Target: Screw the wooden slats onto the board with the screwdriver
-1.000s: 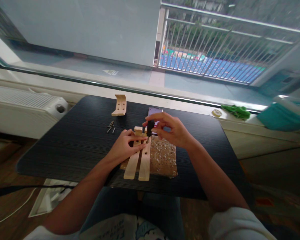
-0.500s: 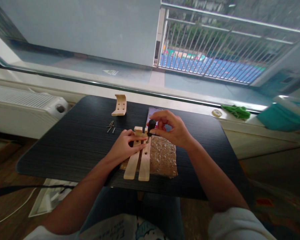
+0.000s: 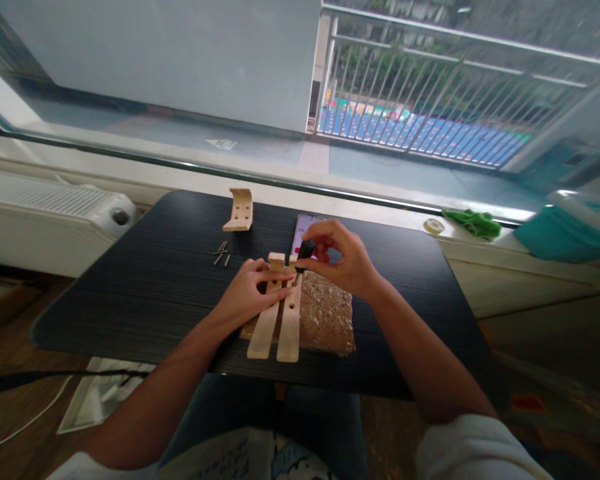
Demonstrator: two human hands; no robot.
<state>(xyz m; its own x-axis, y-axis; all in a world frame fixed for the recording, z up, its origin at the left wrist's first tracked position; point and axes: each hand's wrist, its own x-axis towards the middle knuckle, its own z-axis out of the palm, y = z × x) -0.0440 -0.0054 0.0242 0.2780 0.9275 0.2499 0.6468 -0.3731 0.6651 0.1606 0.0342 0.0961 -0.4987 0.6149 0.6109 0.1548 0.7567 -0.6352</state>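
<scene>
My right hand (image 3: 341, 257) is closed around the black handle of a screwdriver (image 3: 307, 249). The screwdriver leans slightly, its shaft pointing down at a hole in the right-hand wooden piece (image 3: 289, 333); the tip is too small to make out. Across both wooden pieces lies my left hand (image 3: 253, 290), its thumb and fingers steadying them close to the shaft. The left-hand wooden piece (image 3: 263, 333) runs alongside, a narrow gap between the two. Both rest on a brown board in clear plastic wrap (image 3: 327, 313).
A curved wooden piece with holes (image 3: 241, 210) stands at the back of the black table (image 3: 145, 280). Several screws (image 3: 221, 253) lie left of my hands. Behind my right hand is a phone (image 3: 305, 227). The sill holds a tape roll (image 3: 434, 227), green cloth (image 3: 475, 225) and teal bin (image 3: 570, 230).
The screwdriver handle has tilted a little to the right, and my right fingers have shifted slightly on it. My left hand and the wooden pieces stay in place.
</scene>
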